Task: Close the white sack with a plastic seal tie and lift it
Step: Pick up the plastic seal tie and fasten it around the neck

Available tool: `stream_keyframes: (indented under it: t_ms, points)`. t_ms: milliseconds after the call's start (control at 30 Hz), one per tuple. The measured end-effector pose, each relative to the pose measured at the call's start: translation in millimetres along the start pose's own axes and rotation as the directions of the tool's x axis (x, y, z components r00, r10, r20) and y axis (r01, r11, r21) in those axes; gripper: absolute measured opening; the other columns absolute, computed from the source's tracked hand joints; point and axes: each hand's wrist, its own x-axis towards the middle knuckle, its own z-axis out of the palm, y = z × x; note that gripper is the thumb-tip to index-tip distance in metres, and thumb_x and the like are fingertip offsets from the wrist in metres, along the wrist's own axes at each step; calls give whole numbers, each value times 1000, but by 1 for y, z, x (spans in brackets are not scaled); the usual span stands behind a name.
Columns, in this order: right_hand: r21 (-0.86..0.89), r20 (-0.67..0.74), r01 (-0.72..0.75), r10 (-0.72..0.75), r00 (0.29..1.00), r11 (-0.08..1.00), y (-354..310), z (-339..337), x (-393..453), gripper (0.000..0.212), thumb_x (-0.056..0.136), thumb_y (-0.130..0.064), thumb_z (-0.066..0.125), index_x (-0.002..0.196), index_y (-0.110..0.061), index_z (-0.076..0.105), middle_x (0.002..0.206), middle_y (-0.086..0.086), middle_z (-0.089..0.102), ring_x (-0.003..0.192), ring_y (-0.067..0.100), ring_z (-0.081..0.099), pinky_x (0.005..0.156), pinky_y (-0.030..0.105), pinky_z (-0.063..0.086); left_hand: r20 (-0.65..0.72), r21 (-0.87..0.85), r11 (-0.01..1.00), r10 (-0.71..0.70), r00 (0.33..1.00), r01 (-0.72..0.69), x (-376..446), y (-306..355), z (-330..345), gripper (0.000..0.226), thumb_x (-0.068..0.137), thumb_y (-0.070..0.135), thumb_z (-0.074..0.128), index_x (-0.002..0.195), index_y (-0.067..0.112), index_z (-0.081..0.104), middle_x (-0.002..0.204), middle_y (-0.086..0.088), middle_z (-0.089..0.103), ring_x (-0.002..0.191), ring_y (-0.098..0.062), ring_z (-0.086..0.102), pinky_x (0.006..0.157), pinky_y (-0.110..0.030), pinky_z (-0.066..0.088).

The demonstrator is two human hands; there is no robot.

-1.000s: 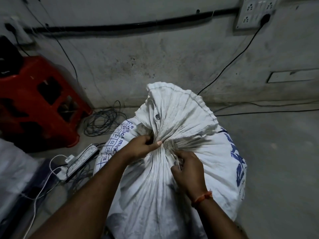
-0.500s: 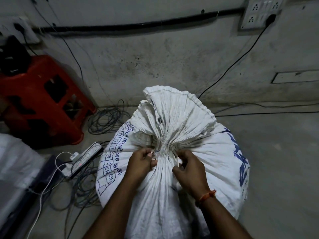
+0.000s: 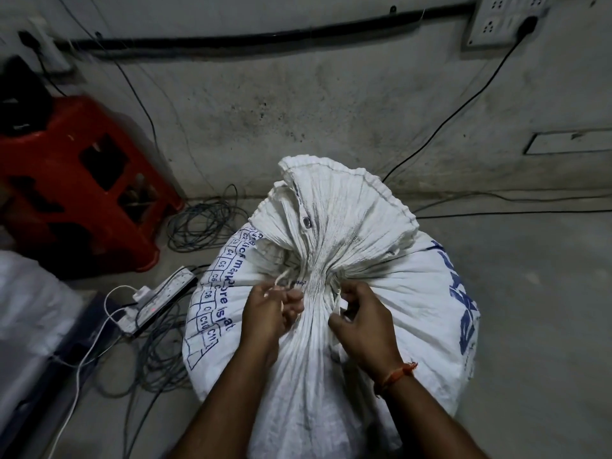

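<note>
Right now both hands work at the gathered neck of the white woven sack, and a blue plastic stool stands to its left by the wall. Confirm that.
Not quite: the plastic stool is red, as the head view shows. Both hands, left and right, do work at the white woven sack's neck.

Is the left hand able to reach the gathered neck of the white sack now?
Probably yes: the left hand is already beside the gathered neck of the white sack, pinching the tie; nothing lies between.

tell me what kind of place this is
Probably a storeroom or back room, though that is a guess. It has a bare concrete wall and floor, loose cable coils beside a power strip, and a red plastic stool near the white sack.
</note>
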Motion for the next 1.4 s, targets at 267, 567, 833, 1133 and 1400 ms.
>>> stream_keyframes:
  t_ms: [267,567,833,1133,1400]
  points:
    - [6,51,3,-4,999,1000,0,-5,-6,57,73,-2,70,127,-19,65,106,-11,68,82,-16,56,73,-6,37,8,75,981,-180,984,179,-20,-9,-2,27,100,3,42,86,8,65,71,-7,60,57,-12,49,48,-20,36]
    - [17,86,0,-2,996,1000,3,-5,-7,58,77,-4,71,131,-22,63,106,-16,65,85,-10,62,80,-2,40,28,149,974,-178,984,172,-22,-19,-7,24,104,13,48,92,7,68,52,3,48,42,-5,36,39,-15,28]
    - [74,120,-54,45,992,996,11,-3,-6,66,74,7,63,131,-26,62,92,-15,69,86,13,68,88,31,57,23,-119,983,-141,990,142,-19,-12,10,31,109,9,37,86,3,56,76,-14,61,49,-7,69,48,-13,53]
    - [260,173,-187,145,974,947,14,2,-5,66,66,-9,58,129,-30,63,112,-14,72,82,12,65,80,55,60,-15,-175,985,-8,1000,5,-23,-8,24,39,110,10,32,81,0,56,80,-18,66,55,-11,73,52,-14,56]
    - [316,153,-176,133,979,932,16,4,0,61,70,5,59,116,-35,67,112,-13,73,79,13,62,84,54,59,-36,-181,983,0,999,-6,-22,-7,24,39,110,11,31,81,0,55,81,-19,65,54,-11,72,49,-13,53]
